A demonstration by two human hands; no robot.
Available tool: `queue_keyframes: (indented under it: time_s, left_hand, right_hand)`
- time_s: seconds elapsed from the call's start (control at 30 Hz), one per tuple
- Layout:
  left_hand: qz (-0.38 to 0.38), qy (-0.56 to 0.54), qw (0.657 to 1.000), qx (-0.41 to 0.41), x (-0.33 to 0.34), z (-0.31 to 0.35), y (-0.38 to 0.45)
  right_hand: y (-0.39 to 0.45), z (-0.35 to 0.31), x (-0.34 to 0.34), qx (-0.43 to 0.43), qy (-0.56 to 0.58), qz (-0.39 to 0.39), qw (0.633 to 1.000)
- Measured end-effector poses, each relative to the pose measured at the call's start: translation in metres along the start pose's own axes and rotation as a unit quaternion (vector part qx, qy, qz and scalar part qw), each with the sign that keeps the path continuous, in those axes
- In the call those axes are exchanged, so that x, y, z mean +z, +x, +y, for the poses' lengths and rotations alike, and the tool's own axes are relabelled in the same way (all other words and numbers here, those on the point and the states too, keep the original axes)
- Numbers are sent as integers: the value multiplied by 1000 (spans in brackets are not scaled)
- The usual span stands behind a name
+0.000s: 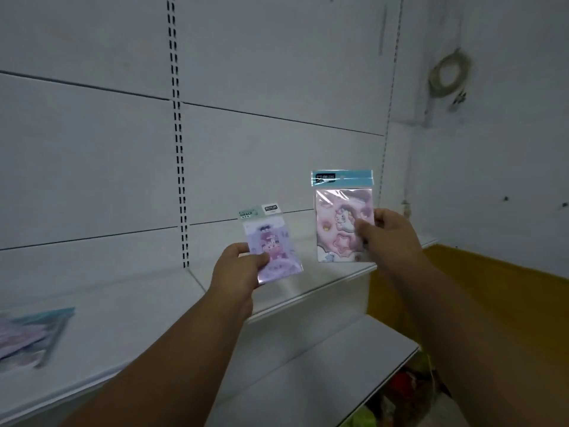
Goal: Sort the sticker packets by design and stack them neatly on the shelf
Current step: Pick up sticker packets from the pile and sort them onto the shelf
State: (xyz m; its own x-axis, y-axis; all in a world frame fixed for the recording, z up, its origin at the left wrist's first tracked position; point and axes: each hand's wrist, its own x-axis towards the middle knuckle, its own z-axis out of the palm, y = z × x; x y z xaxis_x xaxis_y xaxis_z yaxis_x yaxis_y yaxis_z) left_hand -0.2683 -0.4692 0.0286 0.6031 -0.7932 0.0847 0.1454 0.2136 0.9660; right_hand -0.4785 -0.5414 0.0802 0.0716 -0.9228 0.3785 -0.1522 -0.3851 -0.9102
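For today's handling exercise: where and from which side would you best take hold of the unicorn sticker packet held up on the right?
Probably pinch the unicorn sticker packet at its lower right edge, coming from the right, as the right hand does. It is a thin, flat sleeve held upright facing the camera, so thumb on front and fingers behind suit it, leaving the blue header and design visible.
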Motion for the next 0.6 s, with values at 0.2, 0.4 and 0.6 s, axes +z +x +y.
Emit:
queue_keyframes:
  time_s: [0.2, 0.4, 0.6]
  left_hand:
    - [1, 119, 992, -31, 17, -11, 60]
    - [75, 197, 974, -86, 21, -23, 111]
    - [159, 265, 945, -112, 22, -40, 137]
  right_hand:
    - [74, 29, 31, 6, 34, -18, 999]
    - [142, 50, 71, 26, 71, -97, 992]
    - [182, 79, 113, 21, 125, -197, 972]
